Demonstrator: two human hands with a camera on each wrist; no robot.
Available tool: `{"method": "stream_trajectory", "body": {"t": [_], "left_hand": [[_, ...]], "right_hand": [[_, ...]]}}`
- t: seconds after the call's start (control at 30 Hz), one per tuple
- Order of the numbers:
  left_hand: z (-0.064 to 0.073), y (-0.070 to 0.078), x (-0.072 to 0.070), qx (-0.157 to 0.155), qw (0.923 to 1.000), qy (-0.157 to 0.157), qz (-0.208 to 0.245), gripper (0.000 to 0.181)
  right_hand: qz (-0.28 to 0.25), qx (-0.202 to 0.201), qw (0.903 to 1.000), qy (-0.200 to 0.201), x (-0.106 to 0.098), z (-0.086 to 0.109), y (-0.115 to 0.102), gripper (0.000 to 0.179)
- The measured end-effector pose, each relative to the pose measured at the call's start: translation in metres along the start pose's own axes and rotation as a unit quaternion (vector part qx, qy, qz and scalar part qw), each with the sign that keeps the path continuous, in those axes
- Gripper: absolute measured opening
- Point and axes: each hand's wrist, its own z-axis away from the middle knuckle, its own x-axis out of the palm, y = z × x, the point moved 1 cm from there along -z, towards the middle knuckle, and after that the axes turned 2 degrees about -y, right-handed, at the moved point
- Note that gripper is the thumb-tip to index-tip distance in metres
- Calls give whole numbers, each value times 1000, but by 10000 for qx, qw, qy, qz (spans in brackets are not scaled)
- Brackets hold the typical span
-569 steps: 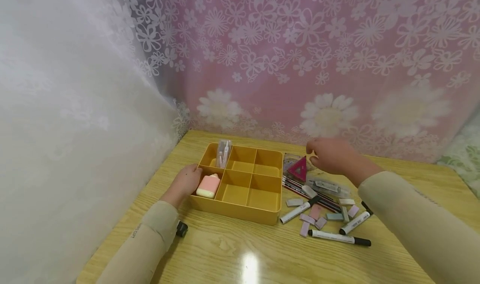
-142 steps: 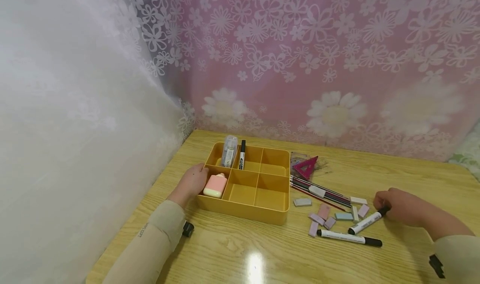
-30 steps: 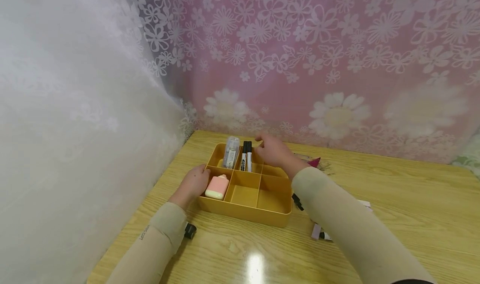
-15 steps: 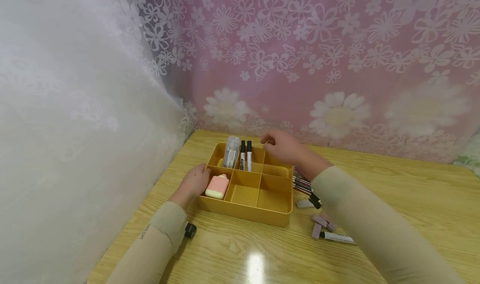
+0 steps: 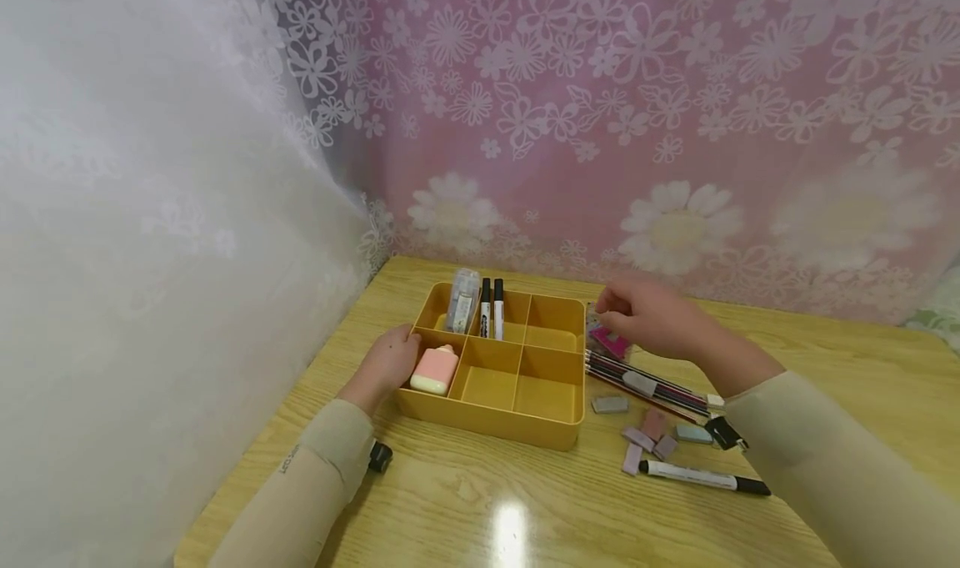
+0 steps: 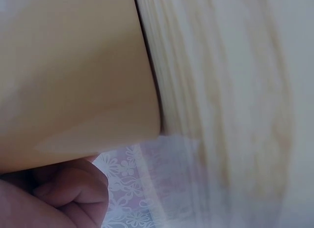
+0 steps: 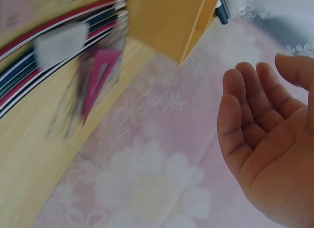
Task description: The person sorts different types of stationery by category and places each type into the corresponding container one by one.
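The left hand (image 5: 386, 359) apparently grips the left wall of the yellow compartment tray (image 5: 487, 422) on the desk (image 5: 442, 510); the loosely curved right hand (image 5: 654, 314) hovers near the magenta set square (image 7: 93, 88).

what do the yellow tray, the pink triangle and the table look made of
Tray: probably moulded plastic, satin; thin walls, rounded corners.
Triangle: likely plastic, smooth; flat, evenly coloured, with a cut-out.
Table: wood-look, glossy, from grain and bright glare; solid wood or printed covering, unclear.
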Motion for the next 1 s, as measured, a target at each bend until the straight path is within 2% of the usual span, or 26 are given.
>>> {"method": "stream_trajectory", "body": {"t": [0.27,0.47,0.57,0.8,0.9,1.0], "left_hand": [[1,2,1,46,10000,27,-71,47],[0,5,0,18,10000,30,-54,48],[0,5,0,22,10000,35,-47,47],[1,0,2,-38,10000,66,55,46],[0,-2,2,-39,10000,85,9,46],[0,-2,2,-31,9999,93,-58,47]], "right_hand": [[424,190,9983,-346,-3,51,31,6],[504,607,9899,-1174,1,89,55,13],[389,746,9844,-1546,5,105,66,16],[-419,805,9677,-2353,21,133,87,13],[-465,914,9635,-2473,29,140,93,17],[-426,1006,9635,-2443,36,145,99,23]]}}
